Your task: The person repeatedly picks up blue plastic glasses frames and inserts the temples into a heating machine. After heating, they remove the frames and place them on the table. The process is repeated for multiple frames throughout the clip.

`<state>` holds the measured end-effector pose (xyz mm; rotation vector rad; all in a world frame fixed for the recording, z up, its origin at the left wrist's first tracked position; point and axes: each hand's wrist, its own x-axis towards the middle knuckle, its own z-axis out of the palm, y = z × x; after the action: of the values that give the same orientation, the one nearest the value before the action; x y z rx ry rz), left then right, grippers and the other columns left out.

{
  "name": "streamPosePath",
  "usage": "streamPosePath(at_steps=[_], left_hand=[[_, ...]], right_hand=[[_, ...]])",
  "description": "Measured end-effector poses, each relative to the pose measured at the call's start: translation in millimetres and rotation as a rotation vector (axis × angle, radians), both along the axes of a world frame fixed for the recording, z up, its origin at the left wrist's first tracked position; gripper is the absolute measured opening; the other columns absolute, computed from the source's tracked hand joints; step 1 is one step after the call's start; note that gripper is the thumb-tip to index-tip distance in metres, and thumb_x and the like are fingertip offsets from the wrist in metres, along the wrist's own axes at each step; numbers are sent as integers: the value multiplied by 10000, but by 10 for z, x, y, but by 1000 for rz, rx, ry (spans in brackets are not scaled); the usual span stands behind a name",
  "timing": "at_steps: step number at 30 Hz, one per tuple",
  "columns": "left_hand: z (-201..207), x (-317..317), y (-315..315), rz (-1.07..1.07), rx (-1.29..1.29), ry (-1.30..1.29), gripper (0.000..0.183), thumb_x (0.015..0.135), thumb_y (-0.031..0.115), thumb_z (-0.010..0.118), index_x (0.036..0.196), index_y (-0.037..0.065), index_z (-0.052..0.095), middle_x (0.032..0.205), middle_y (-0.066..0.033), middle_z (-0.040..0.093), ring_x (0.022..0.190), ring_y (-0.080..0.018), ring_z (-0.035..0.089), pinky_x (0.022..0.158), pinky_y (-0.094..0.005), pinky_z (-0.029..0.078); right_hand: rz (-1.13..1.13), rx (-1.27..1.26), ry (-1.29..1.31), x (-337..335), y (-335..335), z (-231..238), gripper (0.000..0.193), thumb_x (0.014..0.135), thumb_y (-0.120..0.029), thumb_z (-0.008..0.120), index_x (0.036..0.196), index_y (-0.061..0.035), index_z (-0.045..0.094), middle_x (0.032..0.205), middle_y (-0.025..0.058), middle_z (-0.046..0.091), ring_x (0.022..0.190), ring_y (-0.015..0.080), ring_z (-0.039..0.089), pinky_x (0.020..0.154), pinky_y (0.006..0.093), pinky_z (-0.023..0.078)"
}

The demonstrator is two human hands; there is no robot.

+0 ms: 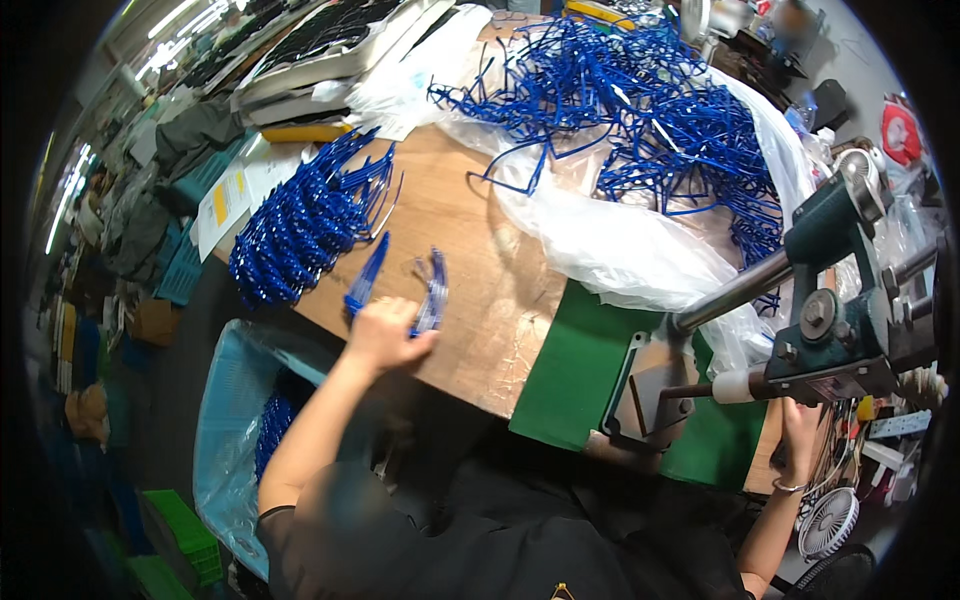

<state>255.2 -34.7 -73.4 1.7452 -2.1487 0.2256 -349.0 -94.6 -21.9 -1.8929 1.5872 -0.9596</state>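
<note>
My left hand (385, 332) is closed near the table's front left edge, over a small bunch of thin, shiny blue pieces (368, 274) that look like eyeglass frames; the fingers hide part of them. More of the blue pieces (436, 283) stick out to the right of its knuckles, with clear parts among them. Just beyond, to the left, lies a neatly overlapped stack of similar blue pieces (305, 225). At the far right my right hand (797, 432) is beside the bench press (825, 325), partly behind it, and its fingers are mostly hidden.
A tangled heap of blue pieces (640, 110) covers the back of the wooden table (480, 300) on white plastic sheeting (610, 262). The press stands on a green mat (570, 370). Below left, a lined light-blue bin (222, 430) holds blue pieces. A small white fan (828, 522) sits lower right.
</note>
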Motion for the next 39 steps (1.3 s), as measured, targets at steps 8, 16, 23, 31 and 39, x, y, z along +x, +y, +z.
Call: streamPosePath(at_steps=[8,16,23,31,39], left_hand=[[521,-257,-457,85,336,262,464,788,417,557,998,4,535,904,-197,565,906,-341,523,816,-406,396],[-213,-1110,-2556,481,261,630,368,805,241,534,1043,-35,487,991,-273,551,940,-404,540,810,-450,433],[96,-1495,-2171,88,-85,1208,387,850,351,543,794,-27,603,605,-101,559,532,-186,511,497,-333,387],[256,-1139,-449,-282,-110,2064,225,887,207,378,940,31,507,651,-14,444,622,-121,419,622,-258,348],[-211,-1156,127,407,49,1060,527,729,-61,500,1209,5,292,1101,-173,418,877,-229,488,785,-336,430]], right_hand=[[-41,161,144,575,394,144,205,799,-60,580,974,41,550,973,75,556,888,130,512,743,259,424],[478,-116,263,1319,378,513,233,736,-61,636,954,0,581,881,116,572,727,154,567,663,258,458],[175,189,270,938,826,300,279,772,-102,607,1032,-17,551,897,121,556,761,224,564,656,298,458],[152,130,332,838,836,-112,328,755,-120,617,1061,-35,533,1025,133,519,928,289,519,792,338,436],[-20,-123,526,990,831,-574,443,756,-119,616,1152,11,467,1184,161,459,1105,325,429,936,380,361]])
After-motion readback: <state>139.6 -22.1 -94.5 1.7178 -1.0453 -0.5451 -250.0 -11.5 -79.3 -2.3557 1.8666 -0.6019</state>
